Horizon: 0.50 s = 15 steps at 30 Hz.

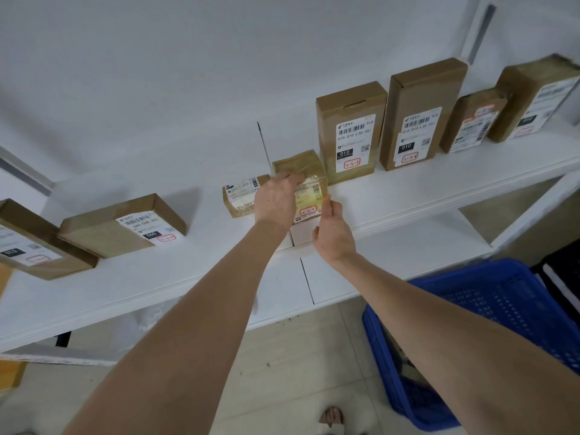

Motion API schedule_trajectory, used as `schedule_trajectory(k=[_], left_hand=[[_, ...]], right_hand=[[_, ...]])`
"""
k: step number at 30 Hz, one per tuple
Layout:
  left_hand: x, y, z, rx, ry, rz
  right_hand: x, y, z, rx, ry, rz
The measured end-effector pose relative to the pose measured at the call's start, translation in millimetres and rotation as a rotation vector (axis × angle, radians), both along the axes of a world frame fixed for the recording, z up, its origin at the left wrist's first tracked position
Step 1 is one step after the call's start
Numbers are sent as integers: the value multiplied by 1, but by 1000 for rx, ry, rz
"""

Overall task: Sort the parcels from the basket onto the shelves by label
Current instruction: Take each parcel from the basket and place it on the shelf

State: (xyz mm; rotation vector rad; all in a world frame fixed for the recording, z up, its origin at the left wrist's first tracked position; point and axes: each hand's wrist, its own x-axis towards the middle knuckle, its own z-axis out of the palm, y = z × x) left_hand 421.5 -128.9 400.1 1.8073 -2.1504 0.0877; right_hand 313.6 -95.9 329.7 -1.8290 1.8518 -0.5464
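A small taped cardboard parcel [306,180] with a white label and a red-framed tag stands on the white shelf [408,189], just left of a tall box. My left hand [276,199] grips its top-left face. My right hand [332,233] sits at its lower right corner with the thumb touching the box and the fingers apart. A smaller labelled parcel [238,197] lies directly to the left, partly behind my left hand. The blue plastic basket [489,309] stands on the floor at lower right, below my right forearm.
Two tall boxes [351,133] [420,114] and two more parcels [470,120] stand to the right on the shelf. Flat boxes [125,227] [37,243] lie at the left. A lower shelf board [392,255] juts out underneath. A sandalled foot [331,417] shows on the tiled floor.
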Motion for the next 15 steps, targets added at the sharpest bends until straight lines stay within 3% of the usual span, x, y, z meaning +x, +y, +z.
schedule_trajectory(k=[15], left_hand=[[6,-29,0,18,11,-2]], right_hand=[[16,-29,-1,46,75,-28]])
